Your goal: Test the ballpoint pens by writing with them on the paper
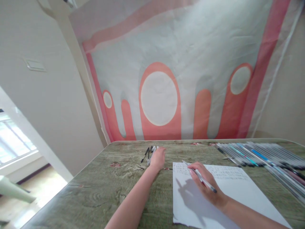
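My right hand (205,183) is closed around a clear-barrelled pen (202,179) with a dark end. The pen tilts, its tip near the upper left of a white sheet of paper (190,210). Rows of small handwriting run along the sheet's top, and the hand casts a shadow below. Further left, my left hand (158,158) reaches over the table beside a small group of black and grey pens or caps (145,155). Its fingers look bent together; whatever they may hold is hidden.
The wood-patterned table (102,187) carries a long row of pens (257,153) at the right, mostly clear-barrelled, a few blue. More pens (286,179) lie at the right edge. A pink and grey patterned sheet (159,133) covers the wall behind. A window (14,140) is at the left.
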The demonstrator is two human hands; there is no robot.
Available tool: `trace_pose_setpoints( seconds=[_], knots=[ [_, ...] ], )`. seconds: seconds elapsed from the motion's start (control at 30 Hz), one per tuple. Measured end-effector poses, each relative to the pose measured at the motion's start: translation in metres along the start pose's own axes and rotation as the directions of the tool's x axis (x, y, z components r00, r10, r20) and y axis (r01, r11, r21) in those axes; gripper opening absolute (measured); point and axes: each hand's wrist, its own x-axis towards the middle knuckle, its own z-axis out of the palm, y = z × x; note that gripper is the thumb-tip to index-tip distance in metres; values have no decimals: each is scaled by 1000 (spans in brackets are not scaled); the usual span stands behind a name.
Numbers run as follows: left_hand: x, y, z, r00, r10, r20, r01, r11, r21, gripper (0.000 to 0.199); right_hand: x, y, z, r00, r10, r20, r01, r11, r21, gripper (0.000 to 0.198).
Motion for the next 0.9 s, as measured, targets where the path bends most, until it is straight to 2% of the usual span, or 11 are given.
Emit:
trace_pose_setpoints(
  seconds=[0.1, 0.17, 0.23, 0.5, 0.7, 0.9],
  knots=[
    [10, -18, -4, 999, -12, 44, -7, 912, 410, 35, -1, 1, 1, 1000, 8, 10, -8, 1000, 5, 14],
    [15, -23, -3, 999, -4, 44, -21, 831, 556, 34, -1, 2, 0, 1000, 19, 20, -19, 1000, 5, 13],
    [20, -25, -2, 999, -6, 34, -16, 789, 614, 32, -1, 2, -1, 999, 24, 32, -25, 1000, 5, 13],
    [26, -19, 3, 997, -58, 52, 15, 798, 602, 24, 1, 1, -1, 999, 23, 35, -24, 999, 26, 14],
    [18, -7, 11, 995, -67, 68, 21, 844, 536, 23, 1, 2, -1, 1000, 18, 21, -19, 999, 29, 15],
    [14, 2, 13, 997, -76, 20, 60, 902, 428, 24, 0, 2, 0, 1000, 24, 13, -24, 999, 28, 15]
  ],
)
